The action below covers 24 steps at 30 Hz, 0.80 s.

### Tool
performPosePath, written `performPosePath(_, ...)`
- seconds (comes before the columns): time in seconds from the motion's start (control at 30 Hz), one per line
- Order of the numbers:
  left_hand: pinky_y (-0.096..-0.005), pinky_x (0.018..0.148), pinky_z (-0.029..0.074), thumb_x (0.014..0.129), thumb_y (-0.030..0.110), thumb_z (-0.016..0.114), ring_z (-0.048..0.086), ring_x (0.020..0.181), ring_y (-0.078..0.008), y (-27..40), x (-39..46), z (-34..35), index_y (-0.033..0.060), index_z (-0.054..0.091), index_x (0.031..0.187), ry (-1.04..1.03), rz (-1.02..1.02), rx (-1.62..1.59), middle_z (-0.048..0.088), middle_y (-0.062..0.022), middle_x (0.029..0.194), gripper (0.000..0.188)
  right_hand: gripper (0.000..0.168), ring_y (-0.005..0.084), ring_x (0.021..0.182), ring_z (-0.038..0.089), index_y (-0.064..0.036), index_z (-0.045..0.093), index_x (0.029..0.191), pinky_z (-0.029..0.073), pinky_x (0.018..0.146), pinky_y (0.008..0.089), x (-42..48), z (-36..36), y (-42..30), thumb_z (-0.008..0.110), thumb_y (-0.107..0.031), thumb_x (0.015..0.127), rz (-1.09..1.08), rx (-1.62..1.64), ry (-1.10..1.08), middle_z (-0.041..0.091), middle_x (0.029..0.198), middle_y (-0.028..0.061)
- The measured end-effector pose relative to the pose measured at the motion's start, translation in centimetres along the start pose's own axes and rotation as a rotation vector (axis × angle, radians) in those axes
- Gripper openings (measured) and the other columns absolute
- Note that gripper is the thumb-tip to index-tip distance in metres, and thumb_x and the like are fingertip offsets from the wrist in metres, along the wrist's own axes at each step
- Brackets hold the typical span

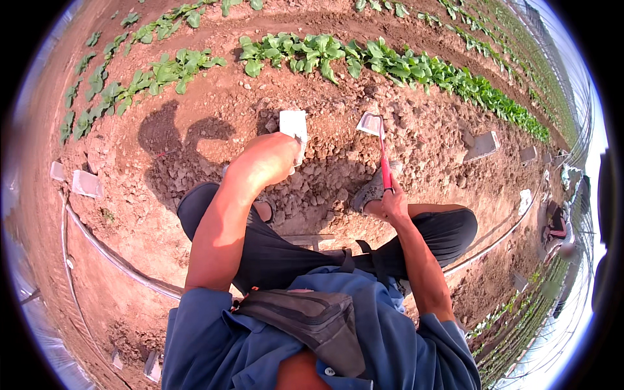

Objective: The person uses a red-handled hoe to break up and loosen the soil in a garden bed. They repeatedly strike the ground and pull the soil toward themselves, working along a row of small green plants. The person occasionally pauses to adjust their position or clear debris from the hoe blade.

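My left hand (274, 158) is closed round a pale, block-like object (294, 124), which stands out beyond my fingers over the loose soil; its kind I cannot tell. In my right hand (394, 201) is the red handle of a small hand hoe (385, 163). Its flat metal blade (370, 124) is at the clodded earth, to the right of the pale object and apart from it. Broken soil (317, 180) lies between my two feet.
Leafy green plants (321, 51) grow in a row beyond the soil. Grey blocks (482, 146) stand at the right, others (87, 184) at the left. A pale hose (122, 268) curves behind me. Another person (558, 224) is low down at the far right.
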State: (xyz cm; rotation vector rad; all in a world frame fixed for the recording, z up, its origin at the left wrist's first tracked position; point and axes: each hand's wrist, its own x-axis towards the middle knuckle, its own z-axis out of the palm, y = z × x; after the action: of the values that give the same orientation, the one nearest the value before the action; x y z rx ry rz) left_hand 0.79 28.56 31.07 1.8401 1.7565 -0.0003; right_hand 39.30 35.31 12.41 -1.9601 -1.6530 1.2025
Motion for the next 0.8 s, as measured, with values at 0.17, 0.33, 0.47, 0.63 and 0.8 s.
performPosePath(0.17, -0.0467, 0.077, 0.054, 0.078, 0.007, 0.07, 0.069, 0.087, -0.0386, 0.1, -0.6, -0.3, 0.0042, 0.072, 0.097, -0.014, -0.062, -0.018, 0.07, -0.0202, 0.089, 0.019, 0.065, 0.0273, 0.067, 0.067, -0.018, 0.046, 0.15, 0.054, 0.063, 0.0385, -4.8, -0.1, -2.3, 0.046, -0.011, 0.086, -0.08, -0.048, -0.016, 0.069, 0.088, 0.0212)
performPosePath(0.33, -0.0451, 0.079, 0.054, 0.078, 0.005, 0.067, 0.069, 0.089, -0.0378, 0.2, 0.2, 0.2, 0.0035, 0.072, 0.097, -0.009, -0.012, 0.024, 0.071, -0.0201, 0.092, 0.02, 0.066, 0.0305, 0.077, 0.069, -0.02, 0.046, 0.151, 0.053, 0.073, 0.0402, -5.7, -0.5, -2.6, 0.048, -0.008, 0.086, -0.01, -0.19, -0.051, 0.069, 0.088, 0.0245)
performPosePath(0.47, -0.0456, 0.08, 0.054, 0.077, 0.002, 0.065, 0.069, 0.09, -0.0379, 0.3, -0.4, 0.1, 0.003, 0.073, 0.097, 0.015, -0.01, 0.006, 0.071, -0.0206, 0.093, 0.022, 0.064, 0.033, 0.08, 0.07, -0.02, 0.047, 0.15, 0.053, 0.075, 0.0416, -7.7, -0.4, -1.9, 0.048, -0.008, 0.086, -0.01, -0.24, -0.12, 0.069, 0.092, 0.0274)
performPosePath(0.63, -0.0461, 0.08, 0.054, 0.076, 0.001, 0.064, 0.069, 0.09, -0.0384, 0.4, -0.5, -0.3, 0.003, 0.073, 0.098, 0.049, 0.0, 0.006, 0.071, -0.0206, 0.093, 0.023, 0.065, 0.0332, 0.079, 0.071, -0.019, 0.047, 0.149, 0.053, 0.073, 0.0411, -7.6, -0.6, -4.4, 0.048, -0.008, 0.085, -0.125, -0.222, -0.09, 0.068, 0.091, 0.0291)
performPosePath(0.8, -0.0468, 0.079, 0.054, 0.076, 0.001, 0.065, 0.069, 0.089, -0.0382, 0.8, -0.3, -0.5, 0.0047, 0.074, 0.097, 0.036, -0.009, -0.026, 0.071, -0.0204, 0.091, 0.023, 0.06, 0.0321, 0.076, 0.07, -0.015, 0.053, 0.145, 0.054, 0.072, 0.0402, -3.6, 0.9, -3.8, 0.05, -0.01, 0.085, -0.326, -0.391, -0.013, 0.07, 0.093, 0.027)
